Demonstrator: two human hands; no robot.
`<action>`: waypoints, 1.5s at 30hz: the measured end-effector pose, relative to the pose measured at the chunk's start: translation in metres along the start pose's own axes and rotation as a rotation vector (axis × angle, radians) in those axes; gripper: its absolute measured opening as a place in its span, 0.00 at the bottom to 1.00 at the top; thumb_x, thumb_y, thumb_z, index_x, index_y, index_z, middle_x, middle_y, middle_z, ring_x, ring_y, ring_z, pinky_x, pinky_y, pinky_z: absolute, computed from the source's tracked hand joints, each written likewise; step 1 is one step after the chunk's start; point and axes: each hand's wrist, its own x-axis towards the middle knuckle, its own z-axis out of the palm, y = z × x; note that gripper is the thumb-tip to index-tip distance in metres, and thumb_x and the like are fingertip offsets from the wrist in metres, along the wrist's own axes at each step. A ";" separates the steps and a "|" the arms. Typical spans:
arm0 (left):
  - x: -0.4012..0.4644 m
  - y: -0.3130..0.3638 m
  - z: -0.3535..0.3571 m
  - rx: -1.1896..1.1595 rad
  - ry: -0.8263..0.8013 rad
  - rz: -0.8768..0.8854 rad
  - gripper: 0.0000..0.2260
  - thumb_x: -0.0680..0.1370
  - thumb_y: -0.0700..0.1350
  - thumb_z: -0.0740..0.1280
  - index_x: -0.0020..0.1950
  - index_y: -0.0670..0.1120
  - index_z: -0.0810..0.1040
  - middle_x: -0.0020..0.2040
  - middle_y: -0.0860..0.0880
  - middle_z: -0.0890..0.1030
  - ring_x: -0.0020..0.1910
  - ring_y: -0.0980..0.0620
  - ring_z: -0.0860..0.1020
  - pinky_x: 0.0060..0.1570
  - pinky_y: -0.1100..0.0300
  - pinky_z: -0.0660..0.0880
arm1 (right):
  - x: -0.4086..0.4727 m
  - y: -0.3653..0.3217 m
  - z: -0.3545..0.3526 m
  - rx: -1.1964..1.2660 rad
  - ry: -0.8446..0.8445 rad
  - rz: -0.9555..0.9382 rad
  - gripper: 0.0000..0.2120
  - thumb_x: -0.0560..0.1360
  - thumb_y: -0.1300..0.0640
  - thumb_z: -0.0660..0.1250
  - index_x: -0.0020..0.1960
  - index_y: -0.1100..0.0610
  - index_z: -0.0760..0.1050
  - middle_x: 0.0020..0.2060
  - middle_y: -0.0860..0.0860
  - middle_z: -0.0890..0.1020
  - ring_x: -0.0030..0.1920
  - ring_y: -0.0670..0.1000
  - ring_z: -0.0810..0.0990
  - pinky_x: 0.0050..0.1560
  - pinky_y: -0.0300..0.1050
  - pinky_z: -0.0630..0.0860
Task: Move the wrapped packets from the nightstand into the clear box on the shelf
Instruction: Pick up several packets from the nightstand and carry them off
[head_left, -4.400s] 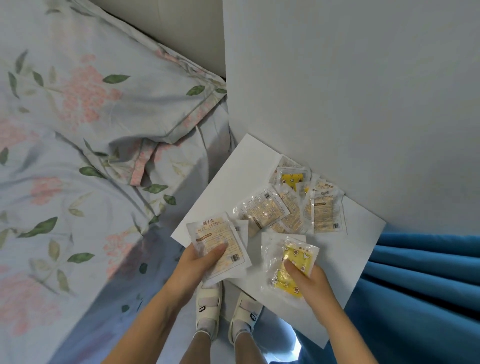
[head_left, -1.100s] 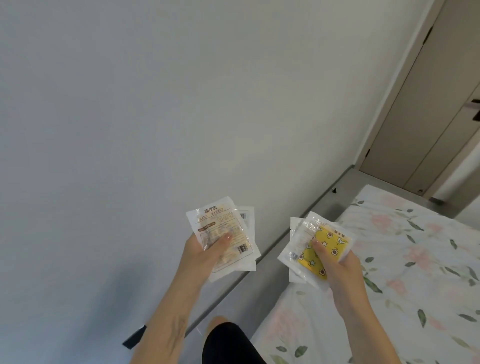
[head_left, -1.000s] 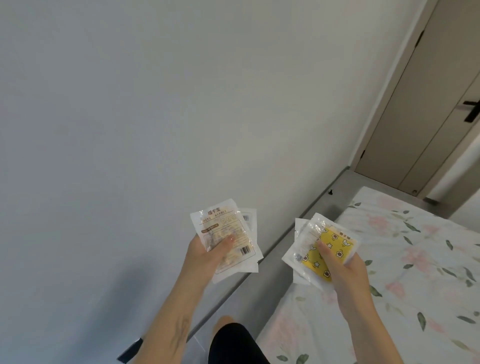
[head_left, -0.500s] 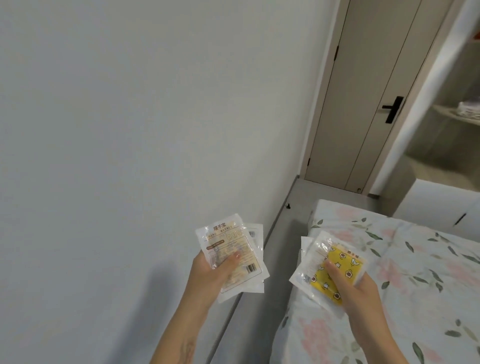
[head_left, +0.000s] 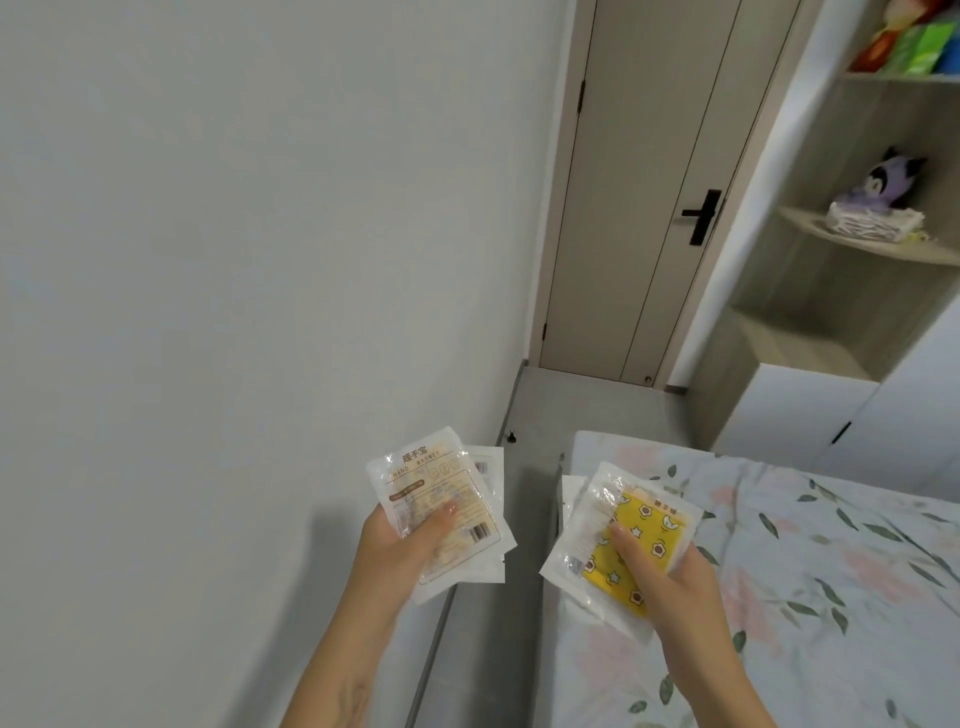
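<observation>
Left hand (head_left: 402, 540): thumb pressed on the front of a stack of hand-warmer packets (head_left: 441, 506), fingers curled behind and out of sight; the front packet is beige and white, and one more packet's edge shows behind it on the right.
Right hand (head_left: 662, 574): thumb on a yellow star-print packet (head_left: 631, 545), fingers wrapped behind it; a further white packet edge peeks out on its left, count unclear.
Packets' place: both stacks held in the air, the left over the floor strip, the right over the bed's near edge.
Hidden or unclear: the small print on the packets is too blurred to read; the shelf unit (head_left: 852, 244) is cut off at the right frame edge, and a pale bundle (head_left: 875, 223) on its middle shelf cannot be told as a clear box or not.
Open room: a narrow grey floor strip (head_left: 524, 499) runs between the wall (head_left: 234, 260) and the floral bed (head_left: 779, 571) toward a closed door (head_left: 649, 197).
</observation>
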 end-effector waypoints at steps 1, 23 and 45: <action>0.016 0.002 0.005 0.005 -0.005 0.006 0.07 0.75 0.40 0.70 0.52 0.48 0.81 0.46 0.51 0.86 0.43 0.54 0.85 0.36 0.65 0.79 | 0.011 -0.003 0.000 -0.003 0.006 0.000 0.05 0.74 0.54 0.70 0.49 0.48 0.78 0.43 0.45 0.84 0.44 0.48 0.83 0.37 0.38 0.75; 0.400 0.059 0.127 -0.015 -0.161 -0.031 0.07 0.75 0.40 0.70 0.52 0.48 0.81 0.46 0.52 0.86 0.44 0.54 0.85 0.37 0.65 0.79 | 0.387 -0.062 0.078 -0.080 0.151 0.022 0.06 0.72 0.52 0.71 0.47 0.52 0.78 0.39 0.50 0.84 0.43 0.52 0.82 0.38 0.45 0.75; 0.678 0.086 0.233 0.003 -0.179 -0.032 0.08 0.74 0.39 0.71 0.52 0.49 0.81 0.46 0.51 0.86 0.45 0.52 0.85 0.37 0.62 0.80 | 0.671 -0.100 0.093 0.072 0.300 0.067 0.08 0.72 0.53 0.72 0.51 0.52 0.79 0.44 0.51 0.85 0.46 0.54 0.83 0.45 0.50 0.79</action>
